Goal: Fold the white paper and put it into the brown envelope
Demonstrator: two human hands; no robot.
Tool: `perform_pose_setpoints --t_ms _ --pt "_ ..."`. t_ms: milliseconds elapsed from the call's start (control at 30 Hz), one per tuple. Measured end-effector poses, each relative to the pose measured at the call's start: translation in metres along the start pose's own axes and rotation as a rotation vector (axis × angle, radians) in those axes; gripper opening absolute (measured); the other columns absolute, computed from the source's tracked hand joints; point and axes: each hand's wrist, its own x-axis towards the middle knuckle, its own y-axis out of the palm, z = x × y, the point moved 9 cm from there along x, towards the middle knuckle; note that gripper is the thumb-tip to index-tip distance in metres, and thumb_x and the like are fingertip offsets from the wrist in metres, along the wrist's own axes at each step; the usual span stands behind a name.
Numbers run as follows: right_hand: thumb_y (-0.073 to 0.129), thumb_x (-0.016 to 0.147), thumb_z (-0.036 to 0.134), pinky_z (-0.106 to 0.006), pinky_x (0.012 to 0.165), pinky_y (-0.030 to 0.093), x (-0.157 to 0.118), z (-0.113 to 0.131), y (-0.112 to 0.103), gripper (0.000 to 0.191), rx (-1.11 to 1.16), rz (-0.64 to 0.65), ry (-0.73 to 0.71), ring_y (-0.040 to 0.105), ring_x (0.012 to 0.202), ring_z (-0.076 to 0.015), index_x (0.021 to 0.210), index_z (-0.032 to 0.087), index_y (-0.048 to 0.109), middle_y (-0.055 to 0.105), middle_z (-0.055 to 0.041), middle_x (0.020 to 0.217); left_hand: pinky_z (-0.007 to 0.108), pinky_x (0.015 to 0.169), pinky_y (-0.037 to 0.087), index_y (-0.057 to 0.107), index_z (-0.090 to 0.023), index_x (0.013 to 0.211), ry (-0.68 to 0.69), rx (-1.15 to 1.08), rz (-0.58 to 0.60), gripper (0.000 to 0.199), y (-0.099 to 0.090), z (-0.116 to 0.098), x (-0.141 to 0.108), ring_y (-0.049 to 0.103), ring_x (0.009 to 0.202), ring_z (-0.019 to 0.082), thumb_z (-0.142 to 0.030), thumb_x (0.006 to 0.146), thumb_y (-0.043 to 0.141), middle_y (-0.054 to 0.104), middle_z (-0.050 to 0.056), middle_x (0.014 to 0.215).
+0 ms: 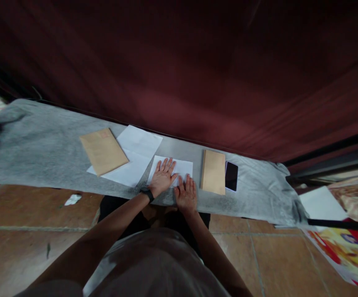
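A folded white sheet of paper (pixel 183 166) lies on the grey cloth in front of me. My left hand (pixel 163 175), with a dark watch on its wrist, rests flat on the paper with fingers spread. Beside it my right hand (pixel 186 194) lies palm down, its fingertips on the paper's near edge. Neither hand grips anything. To the left, a brown envelope (pixel 104 151) partly covers larger white sheets (pixel 138 146). A stack of brown envelopes (pixel 213 171) sits to the right of my right hand.
A dark-screened phone (pixel 231 176) lies just right of the envelope stack. The grey cloth (pixel 51 140) covers a long narrow surface with a dark red curtain (pixel 179 82) behind it. A white scrap (pixel 72 199) is on the tiled floor; a colourful printed bag (pixel 349 247) is at far right.
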Motion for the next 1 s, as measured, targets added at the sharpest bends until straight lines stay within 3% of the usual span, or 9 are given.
perform_pose_setpoints --t_ms 433,1000 --pt "0.043 0.103 0.038 -0.057 0.113 0.032 -0.005 -0.003 0.002 0.052 0.044 -0.03 0.008 0.033 0.145 -0.0356 0.152 0.02 0.042 0.026 -0.0182 0.162 0.059 0.122 0.01 0.031 -0.004 0.153 0.027 0.03 0.039 0.064 0.014 -0.006 0.001 0.017 0.152 0.034 -0.041 0.1 0.031 0.027 0.022 0.161" --pt "0.045 0.102 0.038 -0.055 0.112 0.033 -0.007 -0.002 0.001 0.053 -0.011 -0.063 -0.007 0.034 0.144 -0.0342 0.151 0.019 0.042 0.03 -0.018 0.161 0.054 0.124 0.011 0.03 -0.001 0.152 0.045 0.02 0.058 0.064 0.014 -0.006 0.0 0.02 0.152 0.031 -0.037 0.1 0.032 0.03 0.022 0.16"
